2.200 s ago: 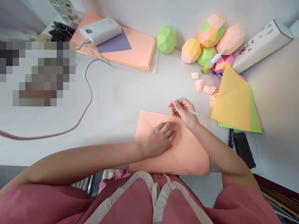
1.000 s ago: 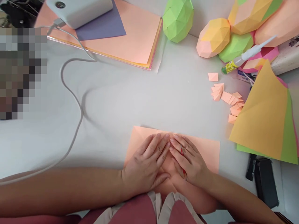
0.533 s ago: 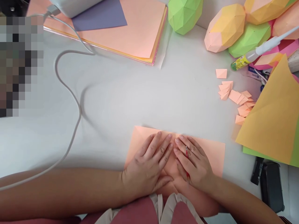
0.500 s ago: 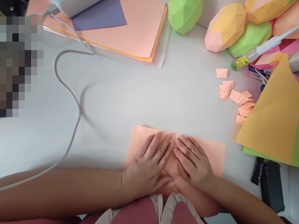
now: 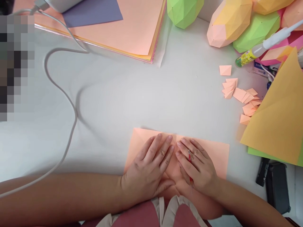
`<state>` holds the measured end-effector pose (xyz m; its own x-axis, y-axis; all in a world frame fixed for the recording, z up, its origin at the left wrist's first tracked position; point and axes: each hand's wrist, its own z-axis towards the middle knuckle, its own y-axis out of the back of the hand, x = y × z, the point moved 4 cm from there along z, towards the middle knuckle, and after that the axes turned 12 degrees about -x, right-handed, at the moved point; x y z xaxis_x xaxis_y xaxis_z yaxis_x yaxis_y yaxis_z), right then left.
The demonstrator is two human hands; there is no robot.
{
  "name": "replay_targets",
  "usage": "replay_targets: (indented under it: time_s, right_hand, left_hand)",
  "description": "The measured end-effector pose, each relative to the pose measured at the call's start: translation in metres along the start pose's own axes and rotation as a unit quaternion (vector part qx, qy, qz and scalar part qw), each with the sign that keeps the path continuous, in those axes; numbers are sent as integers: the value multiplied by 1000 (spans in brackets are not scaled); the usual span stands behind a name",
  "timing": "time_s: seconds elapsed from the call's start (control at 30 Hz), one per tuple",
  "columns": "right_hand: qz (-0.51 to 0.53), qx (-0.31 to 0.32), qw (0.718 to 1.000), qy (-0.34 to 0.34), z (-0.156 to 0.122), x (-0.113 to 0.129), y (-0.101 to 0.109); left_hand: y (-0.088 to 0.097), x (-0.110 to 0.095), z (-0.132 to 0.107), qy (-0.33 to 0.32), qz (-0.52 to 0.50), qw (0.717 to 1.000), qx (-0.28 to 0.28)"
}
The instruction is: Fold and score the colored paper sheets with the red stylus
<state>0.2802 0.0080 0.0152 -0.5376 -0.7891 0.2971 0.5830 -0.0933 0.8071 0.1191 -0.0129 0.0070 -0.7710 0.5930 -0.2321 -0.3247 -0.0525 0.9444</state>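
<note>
A peach sheet of paper point(image 5: 216, 154) with crease lines lies at the table's near edge, its lower part curling down against my clothes. Flat on its left half rests my left hand point(image 5: 151, 164), fingers extended and thumb out to the side. My right hand point(image 5: 199, 165) presses on the right half, fingertips close to the left hand's. Tucked between its fingers is a thin red stick tool with a metal tip point(image 5: 190, 168); the hand partly hides it and its exact kind does not show.
Small folded peach paper pieces point(image 5: 241, 94) lie at right beside a large yellow sheet point(image 5: 276, 119). Faceted paper shapes point(image 5: 229, 22) and a glue pen point(image 5: 248, 56) sit behind. A paper stack point(image 5: 139, 34) is at the back; a white cable point(image 5: 73, 110) runs down the left. A black case point(image 5: 277, 187) lies right.
The view has shifted slightly, so the background sits a little higher and the left side further left. Both hands stay nearly still on the paper.
</note>
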Motion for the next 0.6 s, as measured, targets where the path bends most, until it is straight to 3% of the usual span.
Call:
replay_targets:
  time_s: [0.6]
  right_hand:
    - [3,-6,1000,-7,-1,0,0]
  left_hand:
    - [-1,0,1,-10,3,1000,5]
